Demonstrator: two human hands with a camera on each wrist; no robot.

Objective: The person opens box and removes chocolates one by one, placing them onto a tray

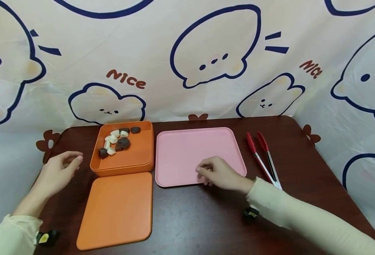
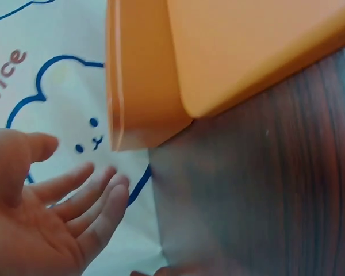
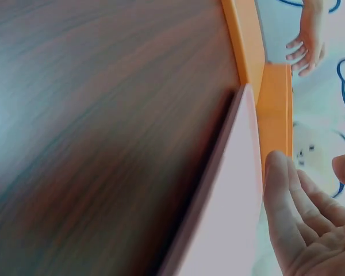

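Observation:
My left hand point(image 1: 58, 171) hovers just left of the orange box point(image 1: 143, 152), its fingers loosely bent with nothing between them. In the left wrist view its fingers spread apart beside the box's wall. Inside the box lie several white and dark brown pieces point(image 1: 113, 138), like small chocolates. Over the near edge of a pink tray point(image 1: 187, 152) is my right hand point(image 1: 220, 173), fingers relaxed and holding nothing. The right wrist view has this hand close above the tray. An orange lid point(image 1: 117, 212) lies flat in front of the box.
Tongs point(image 1: 265, 159) with red tips lie spread on the dark wooden table point(image 1: 187, 219), right of the tray. A white cloth point(image 1: 162, 46) with cartoon drawings hangs behind the table and at both sides.

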